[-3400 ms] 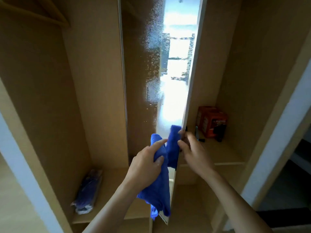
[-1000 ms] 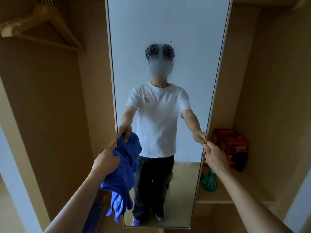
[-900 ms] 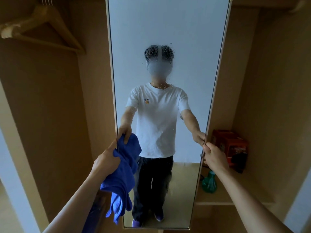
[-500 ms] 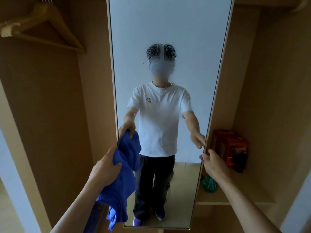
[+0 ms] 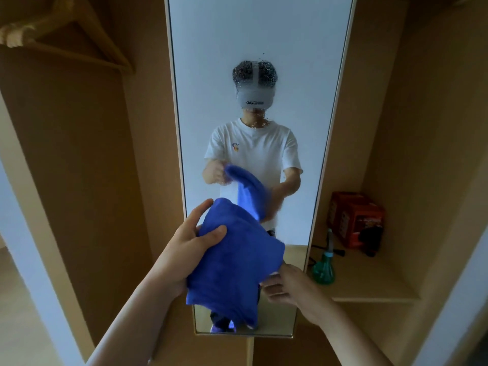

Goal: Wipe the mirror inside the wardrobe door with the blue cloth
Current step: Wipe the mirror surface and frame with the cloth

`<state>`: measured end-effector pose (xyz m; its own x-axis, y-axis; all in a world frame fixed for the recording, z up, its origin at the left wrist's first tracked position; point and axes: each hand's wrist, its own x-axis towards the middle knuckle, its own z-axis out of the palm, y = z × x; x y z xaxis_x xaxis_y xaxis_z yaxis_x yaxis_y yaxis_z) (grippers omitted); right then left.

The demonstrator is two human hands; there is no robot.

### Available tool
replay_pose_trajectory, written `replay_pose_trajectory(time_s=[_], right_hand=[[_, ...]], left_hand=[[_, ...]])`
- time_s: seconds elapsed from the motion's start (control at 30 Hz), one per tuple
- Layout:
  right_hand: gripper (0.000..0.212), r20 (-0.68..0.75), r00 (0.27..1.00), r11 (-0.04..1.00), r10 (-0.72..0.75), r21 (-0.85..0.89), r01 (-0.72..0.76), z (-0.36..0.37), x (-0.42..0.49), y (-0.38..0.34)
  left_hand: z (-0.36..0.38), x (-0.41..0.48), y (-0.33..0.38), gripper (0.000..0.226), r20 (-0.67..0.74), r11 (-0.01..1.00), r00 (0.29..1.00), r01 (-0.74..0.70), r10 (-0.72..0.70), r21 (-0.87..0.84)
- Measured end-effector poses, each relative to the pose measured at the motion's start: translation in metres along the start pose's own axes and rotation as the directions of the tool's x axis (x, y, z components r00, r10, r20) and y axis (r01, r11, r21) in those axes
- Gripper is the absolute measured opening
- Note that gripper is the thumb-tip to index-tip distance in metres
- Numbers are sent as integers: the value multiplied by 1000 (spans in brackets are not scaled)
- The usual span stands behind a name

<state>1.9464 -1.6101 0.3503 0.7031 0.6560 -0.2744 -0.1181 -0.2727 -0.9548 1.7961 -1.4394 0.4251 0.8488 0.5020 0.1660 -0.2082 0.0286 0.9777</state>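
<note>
Holding the blue cloth (image 5: 232,260) low before the mirror (image 5: 253,40).
Gripped on its left by the left hand (image 5: 182,257); right hand (image 5: 289,285) at its lower right edge, grip hard to tell. Next, up to the wet spots (image 5: 244,72) above.

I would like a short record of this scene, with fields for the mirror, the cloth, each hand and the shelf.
mirror: droplets near its middle
blue cloth: bunched, in front of mirror
left hand: grips blue cloth, thumb in front
right hand: at cloth's lower edge, grip unclear
shelf: green spray bottle, red box
</note>
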Motion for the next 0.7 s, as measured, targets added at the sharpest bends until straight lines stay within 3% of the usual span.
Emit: replay_pose_trajectory(time_s=[0.17, 0.4, 0.5, 0.6, 0.7], right_hand=[[80, 137, 990, 939, -42, 343, -7, -2, -15, -2], [82, 240, 934, 720, -264, 693, 25, -5, -41, -7], [77, 268, 912, 700, -312, 713, 30, -7, -47, -6], [63, 311, 909, 758, -278, 652, 9, -4, -52, -9], [56, 318, 911, 749, -263, 662, -15, -1, -55, -13]], left_hand=[[15, -6, 0, 41, 15, 970, 995, 101, -100, -222], [35, -19, -6, 35, 73, 886, 977, 210, -198, -413], [40, -25, -9, 37, 55, 860, 979, 201, -198, -469], [46, -32, -12, 39, 65, 842, 980, 194, -187, -503], [46, -36, -15, 38, 88, 843, 985, 170, -146, -511]])
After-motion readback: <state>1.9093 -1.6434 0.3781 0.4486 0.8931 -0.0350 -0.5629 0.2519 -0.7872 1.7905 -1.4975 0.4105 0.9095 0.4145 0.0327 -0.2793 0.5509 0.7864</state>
